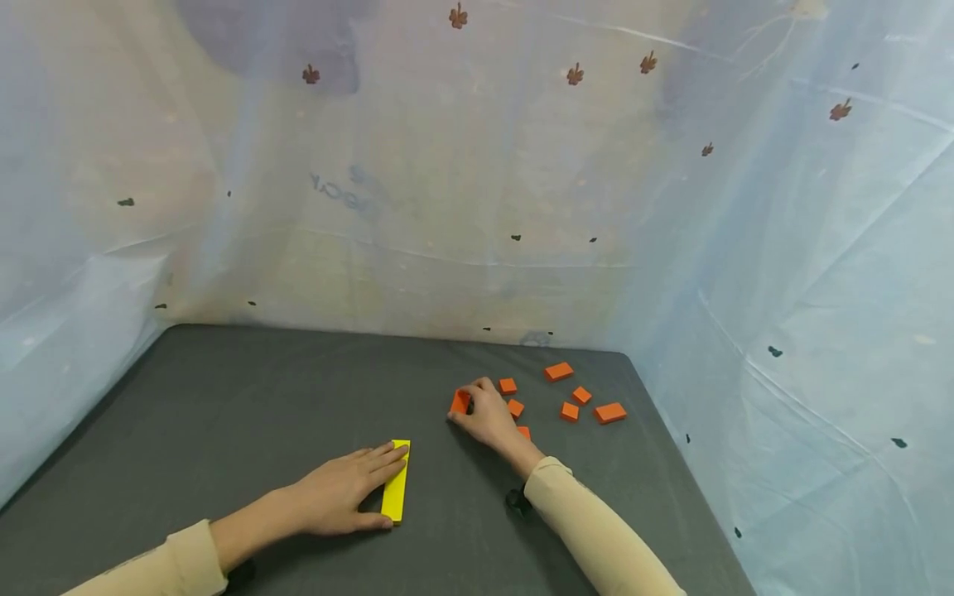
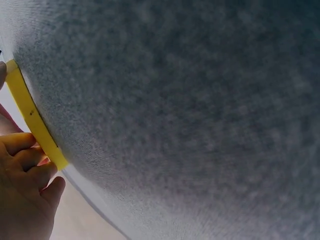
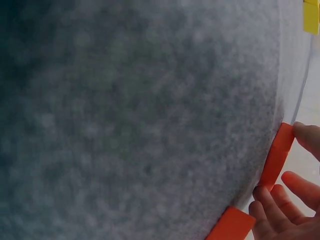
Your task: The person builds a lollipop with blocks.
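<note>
A long yellow block (image 1: pixel 396 497) lies on the dark table, its length pointing away from me. My left hand (image 1: pixel 339 492) spans it, thumb at the near end and fingers over the far end; the left wrist view shows the fingertips against the yellow block (image 2: pixel 32 117). Further off to the right, my right hand (image 1: pixel 488 418) pinches an orange block (image 1: pixel 460 402) between thumb and fingers. In the right wrist view that orange block (image 3: pixel 276 157) runs between the fingertips, and another orange block (image 3: pixel 232 225) lies close by.
Several small orange cubes, one of them here (image 1: pixel 570 411), lie right of my right hand. Two longer orange blocks (image 1: pixel 558 372) are among them. Another orange piece (image 1: pixel 524 432) is partly behind my right wrist. Pale plastic sheeting (image 1: pixel 417 290) borders the dark table (image 1: pixel 246 397).
</note>
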Demonstrator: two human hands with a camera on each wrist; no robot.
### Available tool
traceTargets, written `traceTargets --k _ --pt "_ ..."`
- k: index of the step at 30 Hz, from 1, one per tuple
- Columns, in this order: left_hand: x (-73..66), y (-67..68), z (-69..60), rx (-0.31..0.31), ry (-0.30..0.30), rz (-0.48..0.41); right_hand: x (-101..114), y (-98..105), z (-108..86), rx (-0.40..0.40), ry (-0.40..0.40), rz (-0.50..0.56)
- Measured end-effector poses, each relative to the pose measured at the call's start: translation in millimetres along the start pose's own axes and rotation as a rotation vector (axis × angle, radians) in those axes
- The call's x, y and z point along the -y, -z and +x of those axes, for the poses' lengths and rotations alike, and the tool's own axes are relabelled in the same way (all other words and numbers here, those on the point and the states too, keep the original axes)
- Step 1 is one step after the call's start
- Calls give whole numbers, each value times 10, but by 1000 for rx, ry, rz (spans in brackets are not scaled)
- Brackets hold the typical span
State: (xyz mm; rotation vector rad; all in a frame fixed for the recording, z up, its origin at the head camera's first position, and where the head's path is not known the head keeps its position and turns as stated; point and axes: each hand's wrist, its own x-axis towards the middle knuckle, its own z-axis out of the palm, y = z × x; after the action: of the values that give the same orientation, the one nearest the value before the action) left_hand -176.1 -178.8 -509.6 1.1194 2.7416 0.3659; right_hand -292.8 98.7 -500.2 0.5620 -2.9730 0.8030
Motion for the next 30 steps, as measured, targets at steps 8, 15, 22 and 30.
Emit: traceTargets --k 8,15,22,30 --pt "-5 -10 -17 2 10 -26 -8 -25 7 36 27 14" --pt "-6 -20 -20 0 8 -29 -49 -38 -6 70 41 43" --pt "-10 -16 -1 1 8 -30 -65 -10 -21 87 29 46" --pt "4 3 20 0 10 -16 -93 27 13 83 59 22"
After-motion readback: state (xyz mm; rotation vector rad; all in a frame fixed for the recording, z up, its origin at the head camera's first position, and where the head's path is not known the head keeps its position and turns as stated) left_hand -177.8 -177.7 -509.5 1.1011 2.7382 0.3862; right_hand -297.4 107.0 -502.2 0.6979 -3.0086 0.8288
